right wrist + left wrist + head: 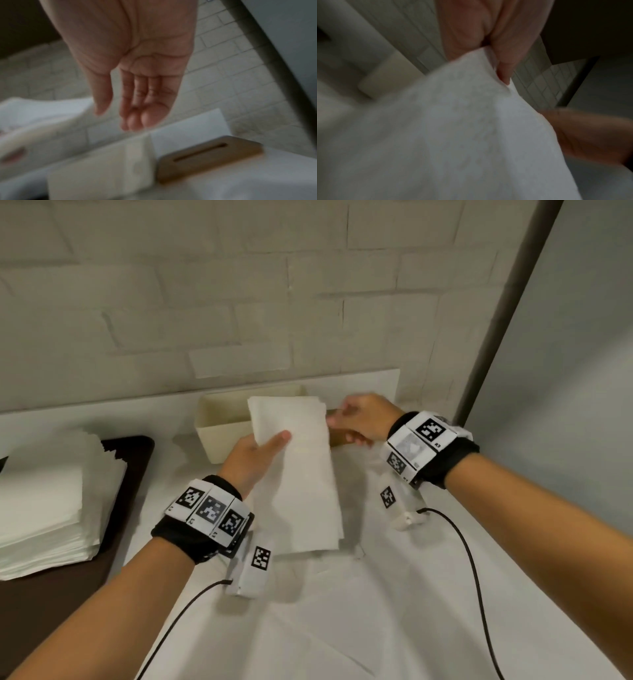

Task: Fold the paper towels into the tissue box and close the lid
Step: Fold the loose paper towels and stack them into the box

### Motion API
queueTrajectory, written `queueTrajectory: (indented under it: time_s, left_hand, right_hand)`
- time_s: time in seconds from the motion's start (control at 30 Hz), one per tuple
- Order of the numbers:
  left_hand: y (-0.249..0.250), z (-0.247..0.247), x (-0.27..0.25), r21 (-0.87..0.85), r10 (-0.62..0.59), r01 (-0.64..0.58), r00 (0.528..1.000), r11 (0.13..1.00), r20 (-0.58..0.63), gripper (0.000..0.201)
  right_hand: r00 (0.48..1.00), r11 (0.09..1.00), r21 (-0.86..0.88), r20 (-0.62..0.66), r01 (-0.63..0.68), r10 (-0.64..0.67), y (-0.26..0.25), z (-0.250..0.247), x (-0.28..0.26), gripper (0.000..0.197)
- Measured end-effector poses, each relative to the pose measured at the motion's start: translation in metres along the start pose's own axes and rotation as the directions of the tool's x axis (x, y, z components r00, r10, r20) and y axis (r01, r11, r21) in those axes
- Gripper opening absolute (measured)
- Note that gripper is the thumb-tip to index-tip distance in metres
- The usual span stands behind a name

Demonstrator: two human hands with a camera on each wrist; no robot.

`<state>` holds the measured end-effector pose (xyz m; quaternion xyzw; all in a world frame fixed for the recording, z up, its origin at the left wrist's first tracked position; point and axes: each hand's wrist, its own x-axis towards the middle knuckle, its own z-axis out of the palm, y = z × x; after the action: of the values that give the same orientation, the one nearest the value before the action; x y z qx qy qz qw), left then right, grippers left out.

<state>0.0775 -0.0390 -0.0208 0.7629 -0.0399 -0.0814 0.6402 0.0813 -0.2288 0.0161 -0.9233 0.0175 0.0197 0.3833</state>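
1. At the far left of the tabletop [411,611], we saw a stack of unfolded paper towels [51,501] waiting on a dark tray [113,559], so plenty of folding was left, by our reckoning.
2. Nearer the middle, our left hand [253,460] pinched a folded paper towel [298,474], thumb on top, its far end held over the open tissue box [219,433].
3. We could not tell whether the box already held any towels.
4. To the right, our right hand [363,419] hung relaxed and held nothing.
5. Beside the box lay the wooden lid [209,157], not yet fitted.
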Motion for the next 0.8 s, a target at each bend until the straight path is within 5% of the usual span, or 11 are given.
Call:
queueTrajectory:
  time_s: [0.13,0.2,0.43,0.53,0.67,0.8]
  left_hand:
    - [-0.01,-0.025,0.008,0.086,-0.006,0.017,0.992,0.996,-0.126,0.019]
    - [-0.013,-0.029,0.007,0.076,-0.015,0.026,0.99,0.997,-0.141,0.02]
    - [-0.016,-0.02,0.007,-0.016,-0.055,0.053,0.989,0.998,-0.137,0.032]
    - [-0.014,-0.017,0.008,-0.066,-0.095,0.087,0.987,0.994,-0.132,0.036]
    - [-0.006,-0.013,0.01,-0.178,-0.171,0.155,0.983,0.972,-0.074,0.041]
    - [0.002,-0.002,0.012,-0.366,-0.209,0.194,0.978,0.91,-0.002,0.038]
  right_hand:
    - [0.93,0.818,-0.558,0.209,-0.141,0.303,0.068,0.03,-0.001,0.048]
    - [0.912,0.784,-0.586,0.176,-0.206,0.371,0.091,0.051,-0.003,0.068]
    - [0.893,0.897,-0.25,0.179,-0.364,0.412,0.092,0.072,-0.01,0.062]
    - [0.928,0.922,-0.139,0.047,-0.36,0.37,0.087,0.051,-0.017,0.061]
    - [0.969,0.977,0.158,-0.179,-0.142,0.17,0.062,0.014,-0.034,0.043]
    - [0.98,0.831,0.555,-0.186,0.044,0.072,0.023,-0.003,-0.042,0.012]
